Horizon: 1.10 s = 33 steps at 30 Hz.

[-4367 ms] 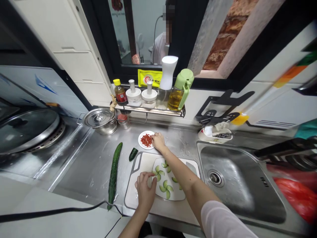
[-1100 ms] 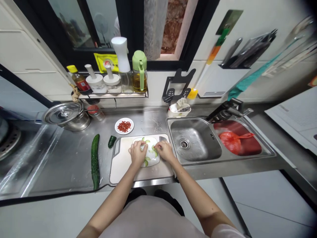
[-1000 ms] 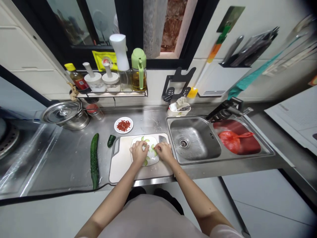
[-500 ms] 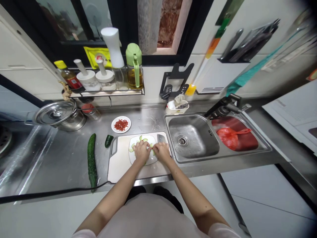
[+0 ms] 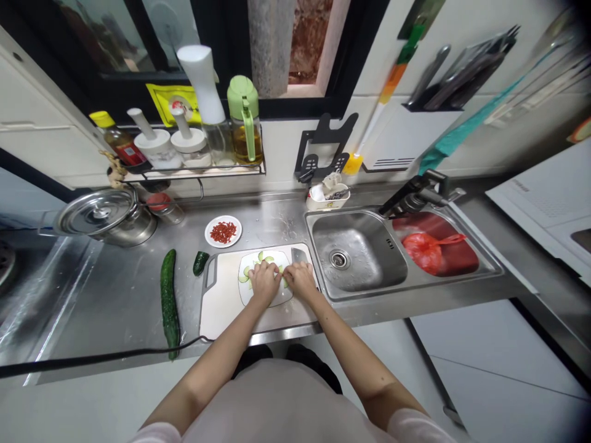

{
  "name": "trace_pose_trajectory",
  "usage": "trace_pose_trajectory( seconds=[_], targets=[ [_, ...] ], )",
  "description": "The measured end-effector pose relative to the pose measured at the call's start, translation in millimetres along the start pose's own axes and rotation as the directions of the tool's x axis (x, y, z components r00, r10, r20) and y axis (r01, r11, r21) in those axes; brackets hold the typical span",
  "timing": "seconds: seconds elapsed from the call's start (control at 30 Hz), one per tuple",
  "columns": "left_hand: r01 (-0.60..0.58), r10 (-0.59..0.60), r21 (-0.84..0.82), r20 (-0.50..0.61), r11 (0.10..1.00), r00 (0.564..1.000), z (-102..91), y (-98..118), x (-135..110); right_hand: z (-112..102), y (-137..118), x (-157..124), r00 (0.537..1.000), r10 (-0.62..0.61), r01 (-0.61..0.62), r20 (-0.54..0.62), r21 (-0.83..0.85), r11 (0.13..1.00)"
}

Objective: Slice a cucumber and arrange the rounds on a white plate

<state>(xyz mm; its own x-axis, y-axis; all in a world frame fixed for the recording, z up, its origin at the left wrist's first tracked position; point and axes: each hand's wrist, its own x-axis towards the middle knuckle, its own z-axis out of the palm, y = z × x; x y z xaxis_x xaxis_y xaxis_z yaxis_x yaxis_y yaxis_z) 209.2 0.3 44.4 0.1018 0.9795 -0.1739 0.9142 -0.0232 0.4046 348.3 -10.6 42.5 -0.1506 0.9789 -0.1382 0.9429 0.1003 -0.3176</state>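
Both hands are down over the white rounded-square ceramic plate (image 5: 282, 299), which sits on the pale plastic cutting board (image 5: 221, 314) at the front edge of the brushed steel counter (image 5: 124, 289). The left hand (image 5: 264, 282) and the right hand (image 5: 300, 280) meet near the plate's middle, fingers curled, tips down among the pale green half-moon cucumber slices (image 5: 243, 277); whether either hand actually pinches a slice I cannot tell, since the backs of the hands hide the fingertips.

The slices lie flat towards the plate's rim; they look thin and wet, and are probably slippery on the glaze. Placing them well seems to call for light fingertip pressure; sliding each piece rather than lifting it; keeping the curved edges facing one way so the ring reads even. Steadying the neighbours with one hand while the other nudges should stop them skating.

A broad steel knife blade (image 5: 298, 255) lies just beside the plate at the board's far right corner, close to the right hand, so a wrist swing that way wants care. Left of the board lie a long, dark green, bumpy whole cucumber (image 5: 168, 301) and a short cucumber stub (image 5: 200, 263); behind the board stands a small round white dish of chopped red chilli (image 5: 223, 232).
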Motion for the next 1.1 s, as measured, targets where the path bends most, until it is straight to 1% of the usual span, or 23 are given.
trace_pose_trajectory(
  seconds=[0.17, 0.33, 0.53, 0.67, 0.83, 1.0, 1.1],
  targets=[
    [-0.005, 0.005, -0.004, 0.001, 1.0, 1.0, 0.2, 0.0, -0.4, 0.5, 1.5, 0.6, 1.0, -0.007, 0.008, -0.028, 0.008, 1.0],
    [-0.003, 0.003, -0.009, -0.014, 1.0, 1.0, 0.6, -0.7, -0.7, 1.0, 5.0, 2.5, 0.997, 0.016, -0.014, -0.074, 0.028, 1.0],
    [0.008, -0.008, -0.021, -0.001, 1.0, 1.0, 1.3, -2.1, 0.6, 2.0, 3.4, 5.2, 0.999, 0.002, -0.001, -0.039, 0.024, 1.0],
    [-0.001, 0.001, -0.015, -0.005, 1.0, 1.0, 1.0, -2.2, 0.9, 2.0, 1.7, 6.1, 0.999, -0.007, 0.007, -0.041, -0.001, 1.0],
    [0.016, -0.016, -0.026, -0.001, 1.0, 1.0, -0.7, -0.7, 0.4, -1.0, 1.6, 6.0, 0.998, -0.007, 0.007, -0.057, 0.0, 1.0],
    [0.053, -0.054, -0.08, -0.008, 0.995, 0.999, -8.4, 1.5, -0.2, -9.0, 5.1, 7.2, 0.994, 0.024, -0.018, -0.108, 0.055, 0.998],
    [0.092, -0.099, -0.146, -0.043, 0.985, 0.994, -18.4, -1.5, -0.2, -15.7, 9.0, 7.9, 0.986, 0.068, -0.046, -0.152, 0.144, 0.989]
  ],
)
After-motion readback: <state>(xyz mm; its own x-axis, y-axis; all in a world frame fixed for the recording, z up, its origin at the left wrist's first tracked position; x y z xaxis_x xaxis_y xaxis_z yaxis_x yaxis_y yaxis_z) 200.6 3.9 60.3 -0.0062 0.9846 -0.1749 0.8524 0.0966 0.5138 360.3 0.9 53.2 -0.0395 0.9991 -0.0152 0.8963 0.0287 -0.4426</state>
